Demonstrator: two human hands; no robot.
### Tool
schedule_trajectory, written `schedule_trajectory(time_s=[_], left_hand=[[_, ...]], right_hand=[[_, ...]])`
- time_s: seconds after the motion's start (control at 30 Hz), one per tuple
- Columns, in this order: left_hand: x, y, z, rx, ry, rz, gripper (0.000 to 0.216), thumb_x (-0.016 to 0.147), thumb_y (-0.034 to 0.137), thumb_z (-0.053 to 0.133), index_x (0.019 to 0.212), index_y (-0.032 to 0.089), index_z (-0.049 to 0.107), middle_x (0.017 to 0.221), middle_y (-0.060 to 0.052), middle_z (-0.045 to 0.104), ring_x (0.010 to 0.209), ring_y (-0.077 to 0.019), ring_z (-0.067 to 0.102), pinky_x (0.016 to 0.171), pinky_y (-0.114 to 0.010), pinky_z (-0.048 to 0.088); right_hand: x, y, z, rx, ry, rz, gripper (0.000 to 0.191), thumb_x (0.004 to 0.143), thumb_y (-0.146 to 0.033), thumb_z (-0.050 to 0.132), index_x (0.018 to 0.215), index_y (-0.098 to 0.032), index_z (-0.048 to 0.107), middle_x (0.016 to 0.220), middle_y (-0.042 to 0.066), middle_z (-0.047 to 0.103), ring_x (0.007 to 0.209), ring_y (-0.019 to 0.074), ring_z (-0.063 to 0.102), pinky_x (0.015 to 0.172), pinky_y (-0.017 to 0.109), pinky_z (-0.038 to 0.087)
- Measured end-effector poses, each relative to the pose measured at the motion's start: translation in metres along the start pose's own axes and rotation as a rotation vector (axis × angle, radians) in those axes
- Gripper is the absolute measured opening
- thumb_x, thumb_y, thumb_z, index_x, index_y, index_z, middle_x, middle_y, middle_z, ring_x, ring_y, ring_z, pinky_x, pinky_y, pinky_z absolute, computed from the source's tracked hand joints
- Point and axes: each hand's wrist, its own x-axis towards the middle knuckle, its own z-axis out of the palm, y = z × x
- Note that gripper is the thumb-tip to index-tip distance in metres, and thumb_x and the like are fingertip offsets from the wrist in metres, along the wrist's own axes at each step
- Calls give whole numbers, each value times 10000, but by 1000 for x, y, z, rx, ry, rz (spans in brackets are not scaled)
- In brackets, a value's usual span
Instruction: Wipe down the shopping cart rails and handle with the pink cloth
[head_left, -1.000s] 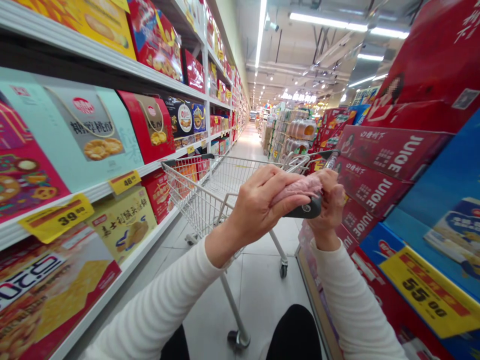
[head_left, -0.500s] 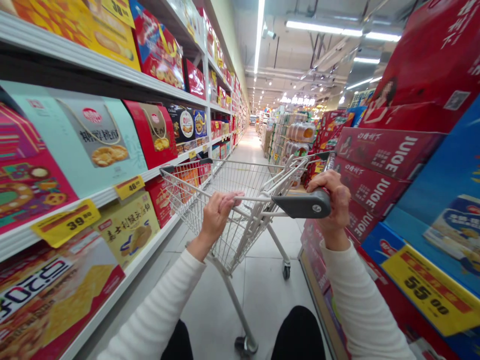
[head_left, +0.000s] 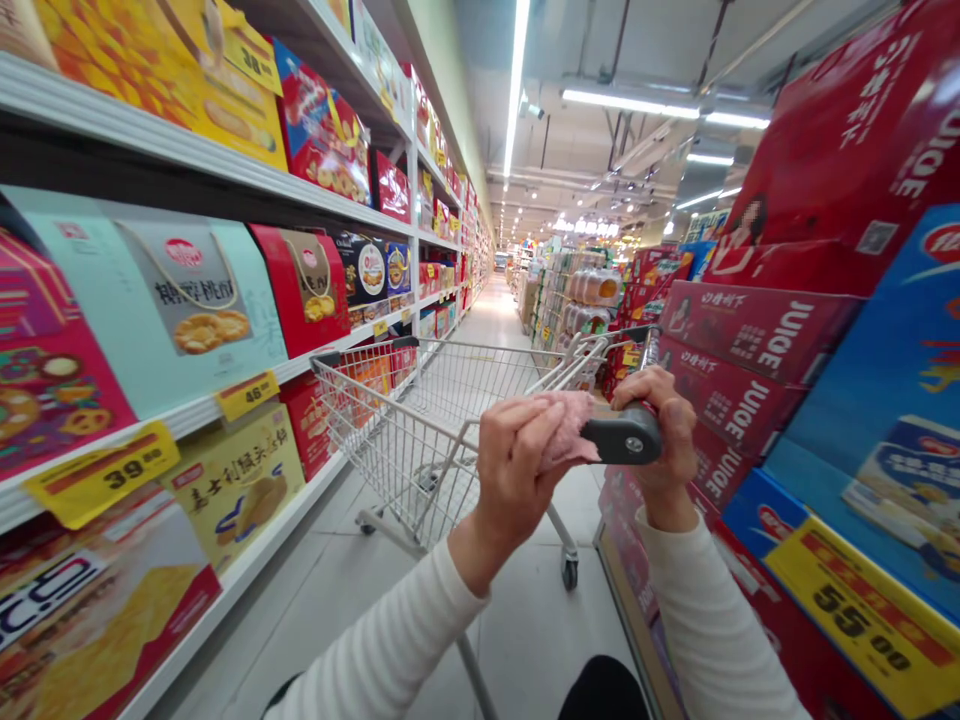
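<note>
A wire shopping cart (head_left: pixel 390 420) stands turned sideways in the aisle, its basket toward the shelf on the left. My right hand (head_left: pixel 664 425) is closed around the cart's handle, just behind the dark grey end cap (head_left: pixel 626 435). A pink cloth (head_left: pixel 566 425) is bunched in my left hand (head_left: pixel 517 460), with its fingers folded over it. The cloth presses against the front of the grey cap and partly covers it. Both forearms wear ribbed white sleeves.
Boxed biscuits such as a mint-green carton (head_left: pixel 172 290) fill the white shelves (head_left: pixel 187 420) on the left. Stacked red cartons (head_left: pixel 750 320) and a blue carton (head_left: pixel 885 400) crowd the right side. Tiled floor (head_left: pixel 337 590) lies under the cart.
My left hand has moved right along the cart frame to the grey cap, and the pink cloth now shows clearly. My right hand keeps its hold on the handle.
</note>
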Motion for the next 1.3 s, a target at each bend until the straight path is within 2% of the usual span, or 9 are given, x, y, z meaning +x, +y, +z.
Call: schedule_trajectory(time_s=[0.13, 0.3, 0.43, 0.6, 0.83, 0.9, 1.07, 1.2, 1.3], left_hand=[[-46, -11, 5, 223, 150, 99, 409, 915, 194, 663, 1287, 314, 542, 1072, -51, 628, 1141, -220, 609, 953, -411, 568], [-79, -28, -13, 248, 64, 56, 341, 966, 204, 561, 1300, 251, 512, 1059, -72, 641, 1096, -213, 647, 889, -380, 591], [-82, -35, -31, 293, -39, -160, 280, 1023, 303, 468, 1288, 220, 507, 1076, -105, 694, 1007, -210, 698, 828, -346, 596], [-74, -31, -33, 327, -92, -338, 244, 1008, 301, 520, 1226, 203, 568, 1014, -81, 712, 930, -196, 704, 816, -309, 578], [-72, -38, -40, 341, -109, -224, 359, 970, 118, 469, 1269, 235, 631, 1128, -100, 679, 1061, -210, 645, 923, -358, 543], [-69, -39, -44, 342, -140, -245, 368, 965, 104, 473, 1254, 248, 650, 1119, -89, 668, 1047, -203, 631, 915, -354, 539], [-58, -6, -47, 265, -122, -406, 342, 992, 201, 513, 1320, 250, 597, 1103, -74, 627, 1028, -195, 613, 893, -343, 550], [-47, 36, -34, 218, -39, -354, 374, 979, 202, 549, 1350, 251, 559, 1120, -91, 610, 1049, -211, 608, 878, -344, 553], [-37, 53, -23, 212, -30, -296, 403, 985, 189, 518, 1384, 245, 538, 1129, -114, 601, 1053, -226, 596, 883, -364, 549]], right_hand=[[0, -2, 1, -11, 1, 13, 490, 993, -475, 297, 671, -235, 577, 632, 2, 546, 667, 192, 499, 778, 414, 326], [2, -2, 2, -13, -2, -7, 465, 983, -464, 328, 656, -233, 565, 617, -2, 537, 647, 186, 489, 761, 410, 327], [2, 0, 3, -2, 2, -11, 441, 980, -438, 336, 668, -235, 573, 618, -1, 540, 658, 191, 494, 761, 408, 327], [1, -1, 5, -7, 12, -8, 439, 975, -444, 342, 666, -237, 573, 622, 0, 547, 654, 192, 501, 767, 409, 326], [1, -5, 5, -14, -28, -17, 425, 976, -438, 347, 679, -236, 573, 633, -4, 542, 672, 193, 504, 767, 404, 320], [1, -7, 5, -23, -39, -20, 419, 977, -434, 344, 682, -237, 568, 630, -6, 537, 676, 193, 499, 767, 404, 317], [0, -9, 9, -31, 3, -15, 433, 967, -459, 349, 661, -239, 562, 621, 1, 534, 684, 203, 513, 760, 412, 319], [-2, -10, 10, -27, 5, 5, 441, 962, -474, 355, 660, -238, 574, 623, 4, 551, 675, 206, 526, 756, 418, 324], [-2, -9, 8, -47, -7, 6, 451, 964, -476, 341, 657, -239, 569, 621, 3, 553, 667, 205, 518, 766, 425, 328]])
